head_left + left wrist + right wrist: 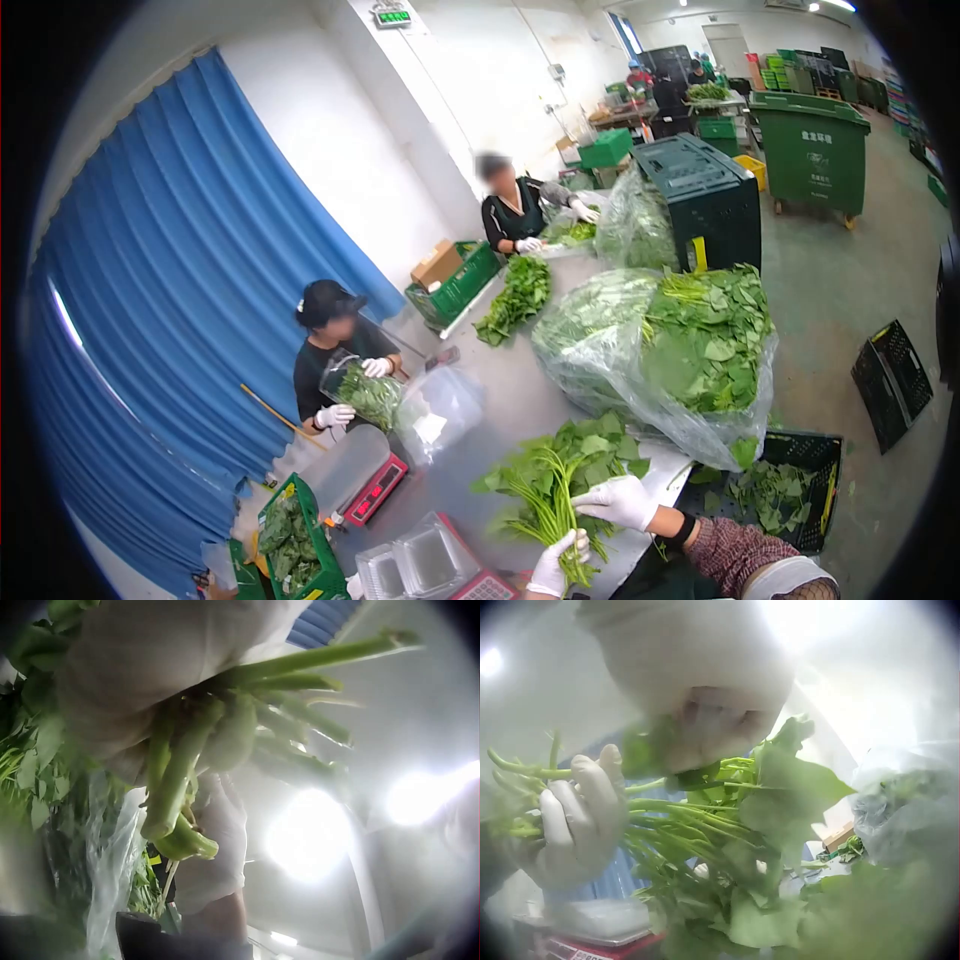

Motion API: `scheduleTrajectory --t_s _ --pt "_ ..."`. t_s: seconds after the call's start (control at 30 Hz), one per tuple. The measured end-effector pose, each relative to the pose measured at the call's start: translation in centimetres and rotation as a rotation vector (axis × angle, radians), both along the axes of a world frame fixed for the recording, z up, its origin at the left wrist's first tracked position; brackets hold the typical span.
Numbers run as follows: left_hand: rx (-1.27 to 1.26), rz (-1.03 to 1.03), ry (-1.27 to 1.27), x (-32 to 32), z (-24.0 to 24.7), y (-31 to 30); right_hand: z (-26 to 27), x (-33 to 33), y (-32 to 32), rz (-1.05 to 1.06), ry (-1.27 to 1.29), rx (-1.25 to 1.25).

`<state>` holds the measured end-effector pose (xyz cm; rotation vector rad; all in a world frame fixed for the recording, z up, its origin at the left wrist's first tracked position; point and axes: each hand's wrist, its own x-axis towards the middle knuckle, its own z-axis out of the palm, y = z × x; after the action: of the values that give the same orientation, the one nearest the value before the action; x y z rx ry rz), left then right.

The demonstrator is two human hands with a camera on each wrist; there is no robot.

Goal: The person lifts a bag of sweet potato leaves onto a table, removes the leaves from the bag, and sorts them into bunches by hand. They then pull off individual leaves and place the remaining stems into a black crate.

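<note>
A bunch of leafy green stems [548,478] is held over the near edge of the metal table. The gloved left hand [558,566] grips its lower stems; in the right wrist view the left hand's fingers [585,817] curl round them. Cut stem ends [180,780] stick out past the left hand [165,667] in the left wrist view. The gloved right hand [618,502] pinches at the upper stems near the leaves. Its fingers [712,742] bend over a green piece in the right wrist view, where their tips are partly hidden.
A large plastic bag of greens [700,350] stands on the table [500,385]. Nearer are a red scale [376,490], clear trays [430,562] and a green crate [300,540]. A black crate [825,480] is at the right. Two people work across the table.
</note>
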<state>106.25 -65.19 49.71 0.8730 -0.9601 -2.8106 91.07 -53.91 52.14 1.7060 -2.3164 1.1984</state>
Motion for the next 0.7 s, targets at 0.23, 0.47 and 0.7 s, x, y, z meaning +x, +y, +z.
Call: scheduleTrajectory --t_s 0.23,0.47,0.7 --pt "0.081 -0.079 0.068 0.7 -0.5 0.8 -1.3 0.6 0.6 0.011 0.017 -0.122" --pt "0.041 -0.049 -0.011 -0.1 1.3 1.7 -3.0 1.6 3.6 -0.172 -0.479 -0.165" --pt "0.028 0.107 0.006 -0.5 2.0 0.0 -4.5 -2.9 17.4 -0.631 0.082 0.767"
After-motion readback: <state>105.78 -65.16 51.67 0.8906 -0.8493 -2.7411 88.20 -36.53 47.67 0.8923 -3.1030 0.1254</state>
